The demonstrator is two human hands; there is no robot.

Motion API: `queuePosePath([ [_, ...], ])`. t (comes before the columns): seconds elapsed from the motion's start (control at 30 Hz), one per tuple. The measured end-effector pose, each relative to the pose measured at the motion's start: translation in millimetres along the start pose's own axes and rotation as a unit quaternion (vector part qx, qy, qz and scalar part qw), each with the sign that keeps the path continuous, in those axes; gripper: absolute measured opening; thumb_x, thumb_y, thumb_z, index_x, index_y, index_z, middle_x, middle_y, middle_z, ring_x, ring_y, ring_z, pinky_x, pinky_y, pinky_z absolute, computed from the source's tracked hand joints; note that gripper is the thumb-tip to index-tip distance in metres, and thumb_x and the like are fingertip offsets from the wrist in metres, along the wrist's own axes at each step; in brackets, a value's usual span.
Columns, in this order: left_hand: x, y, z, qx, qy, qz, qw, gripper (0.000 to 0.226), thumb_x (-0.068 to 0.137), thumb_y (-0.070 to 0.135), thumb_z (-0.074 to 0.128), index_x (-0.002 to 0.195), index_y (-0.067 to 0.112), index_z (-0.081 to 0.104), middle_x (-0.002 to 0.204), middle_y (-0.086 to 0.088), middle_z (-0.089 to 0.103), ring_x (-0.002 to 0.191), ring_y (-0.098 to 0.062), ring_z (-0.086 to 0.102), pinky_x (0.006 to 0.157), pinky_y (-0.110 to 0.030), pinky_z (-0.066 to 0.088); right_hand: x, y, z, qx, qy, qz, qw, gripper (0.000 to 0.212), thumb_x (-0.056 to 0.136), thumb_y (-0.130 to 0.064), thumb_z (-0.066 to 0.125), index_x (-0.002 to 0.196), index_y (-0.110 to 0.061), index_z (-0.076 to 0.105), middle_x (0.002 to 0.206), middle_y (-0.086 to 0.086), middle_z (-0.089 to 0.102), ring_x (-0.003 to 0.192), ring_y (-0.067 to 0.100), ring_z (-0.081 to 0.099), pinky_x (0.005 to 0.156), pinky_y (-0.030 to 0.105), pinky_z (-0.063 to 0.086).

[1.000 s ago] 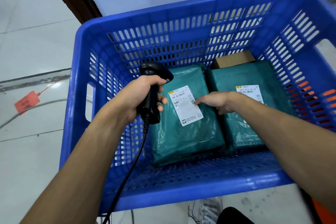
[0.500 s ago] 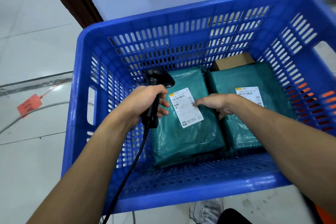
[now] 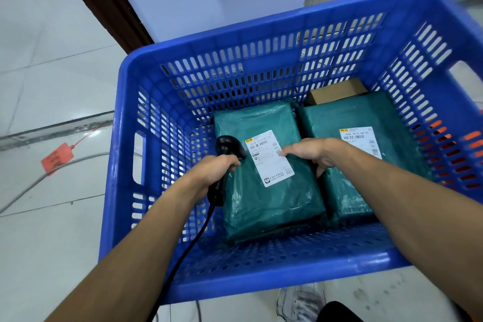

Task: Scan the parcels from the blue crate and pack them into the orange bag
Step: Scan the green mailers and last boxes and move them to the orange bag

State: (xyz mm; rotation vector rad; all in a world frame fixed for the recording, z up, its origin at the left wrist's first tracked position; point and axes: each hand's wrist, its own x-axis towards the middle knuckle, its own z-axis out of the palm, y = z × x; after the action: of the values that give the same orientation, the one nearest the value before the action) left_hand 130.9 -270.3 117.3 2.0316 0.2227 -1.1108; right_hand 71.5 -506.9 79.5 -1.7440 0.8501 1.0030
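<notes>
Mid-frame in the blue crate (image 3: 261, 277), a green parcel (image 3: 271, 204) lies flat. The left hand (image 3: 214, 170) grips the scanner (image 3: 227, 145); the right hand (image 3: 311, 151) rests with straight fingers on the label (image 3: 271, 165). The wrap looks soft and slippery, so the parcel is best taken by an edge.

blue crate (image 3: 261, 285): left parcel (image 3: 266, 206), right parcel (image 3: 347, 117), brown box (image 3: 337, 93) | floor (image 3: 52, 243): orange tag (image 3: 57, 158), grey cable (image 3: 78, 161)
</notes>
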Motion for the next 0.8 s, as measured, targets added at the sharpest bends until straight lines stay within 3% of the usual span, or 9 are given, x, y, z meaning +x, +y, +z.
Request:
queuePosePath([
  [0.13,3.9,-4.2,1.6,-0.044,-0.017,-0.021,0.999,0.024,0.09,0.031,0.067,0.071,0.019,0.057,0.053,0.002,0.047,0.048,-0.018,0.043,0.054,-0.03,0.035,3.3,-0.7,1.7,0.038,0.01,0.007,0.999,0.041,0.098,-0.048,0.058,0.125,-0.017,0.062,0.117,0.01,0.07,0.104,0.032,0.068,0.098,0.056,0.052],
  [0.23,6.1,-6.8,0.4,-0.061,-0.031,-0.03,0.997,0.027,0.092,0.031,0.065,0.07,0.02,0.055,0.055,0.001,0.048,0.048,-0.018,0.044,0.055,-0.031,0.036,8.6,-2.1,6.3,0.069,0.039,-0.004,0.997,0.053,0.1,-0.055,0.053,0.135,-0.016,0.059,0.128,0.012,0.067,0.111,0.035,0.067,0.097,0.048,0.052],
  [0.3,6.2,-8.0,0.4,-0.061,-0.043,-0.034,0.997,0.029,0.095,0.03,0.064,0.071,0.018,0.055,0.054,0.001,0.051,0.045,-0.017,0.048,0.052,-0.029,0.039,10.9,-3.5,7.8,0.069,0.052,-0.015,0.996,0.064,0.099,-0.06,0.05,0.147,-0.017,0.052,0.146,0.011,0.057,0.124,0.034,0.06,0.105,0.048,0.048],
  [0.5,7.5,-7.9,-1.8,-0.073,-0.037,-0.037,0.996,0.026,0.097,0.028,0.063,0.075,0.016,0.06,0.053,0.001,0.058,0.042,-0.015,0.054,0.045,-0.024,0.042,5.2,-9.1,12.6,0.07,0.061,-0.017,0.996,0.078,0.1,-0.065,0.045,0.159,-0.015,0.033,0.165,0.009,0.032,0.148,0.033,0.036,0.116,0.049,0.032],
  [0.6,10.5,-10.6,-2.3,-0.099,-0.016,-0.033,0.994,0.022,0.093,0.024,0.064,0.073,0.016,0.058,0.055,-0.001,0.056,0.043,-0.018,0.053,0.046,-0.023,0.042,9.7,-7.9,20.3,0.062,0.126,-0.034,0.99,0.076,0.101,-0.058,0.048,0.156,-0.006,0.038,0.163,0.011,0.037,0.146,0.033,0.04,0.115,0.041,0.035],
  [0.7,11.2,-12.1,-4.7,-0.122,0.017,-0.03,0.992,0.012,0.086,0.023,0.065,0.08,0.015,0.059,0.061,-0.004,0.056,0.048,-0.021,0.052,0.048,-0.025,0.041,10.4,-9.5,25.8,0.015,0.158,-0.037,0.987,0.077,0.099,-0.062,0.046,0.152,-0.007,0.045,0.158,0.012,0.045,0.141,0.034,0.047,0.115,0.039,0.039],
  [0.8,12.3,-9.1,-7.7,-0.13,0.023,-0.036,0.991,0.016,0.088,0.022,0.062,0.075,0.015,0.057,0.056,-0.002,0.057,0.043,-0.018,0.054,0.044,-0.022,0.041,5.5,-16.4,24.7,-0.049,0.189,-0.046,0.98,0.075,0.101,-0.063,0.039,0.15,-0.006,0.047,0.154,0.015,0.049,0.137,0.035,0.051,0.11,0.038,0.04],
])
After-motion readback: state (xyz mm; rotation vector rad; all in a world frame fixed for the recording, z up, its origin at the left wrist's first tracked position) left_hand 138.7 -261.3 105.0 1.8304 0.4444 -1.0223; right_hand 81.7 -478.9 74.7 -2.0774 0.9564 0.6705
